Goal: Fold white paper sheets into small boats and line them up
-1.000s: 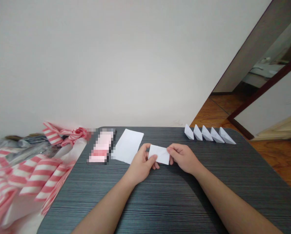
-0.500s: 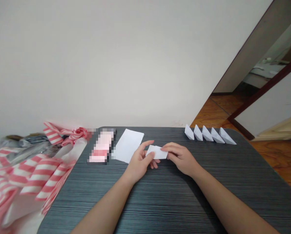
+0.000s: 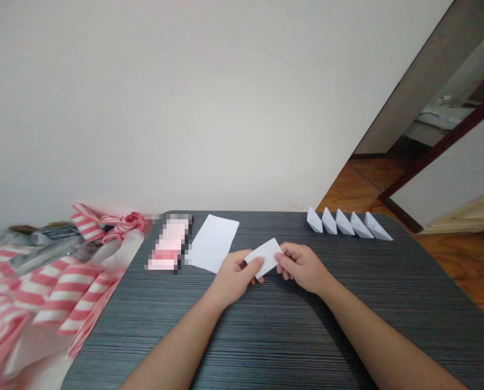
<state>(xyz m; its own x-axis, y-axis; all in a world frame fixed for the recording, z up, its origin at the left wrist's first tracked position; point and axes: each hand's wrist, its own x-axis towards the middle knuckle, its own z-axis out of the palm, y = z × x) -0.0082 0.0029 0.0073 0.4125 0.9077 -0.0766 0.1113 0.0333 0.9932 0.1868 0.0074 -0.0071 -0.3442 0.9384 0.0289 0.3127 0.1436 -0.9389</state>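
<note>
A small folded piece of white paper (image 3: 267,253) is held above the dark table (image 3: 258,336), tilted with its right end higher. My left hand (image 3: 234,276) grips its left side, thumb on top and fingers mostly hidden beneath. At the right edge, my right hand (image 3: 301,265) pinches the paper between thumb and fingers. Flat white sheets of paper (image 3: 213,241) lie just beyond my left hand. Several folded white paper boats (image 3: 342,223) stand in a slanting row at the back right of the table.
A pixelated pink and dark rectangular object (image 3: 169,244) lies at the table's back left. Red-and-white striped cloth (image 3: 63,287) is heaped beside the left edge. A pale wall (image 3: 226,108) rises behind the table. Wooden floor (image 3: 347,184) shows at right.
The folded paper has turned from nearly level to slanted and shows a plain face. My left fingers have closed in around it, and my right hand has shifted its pinch along the edge.
</note>
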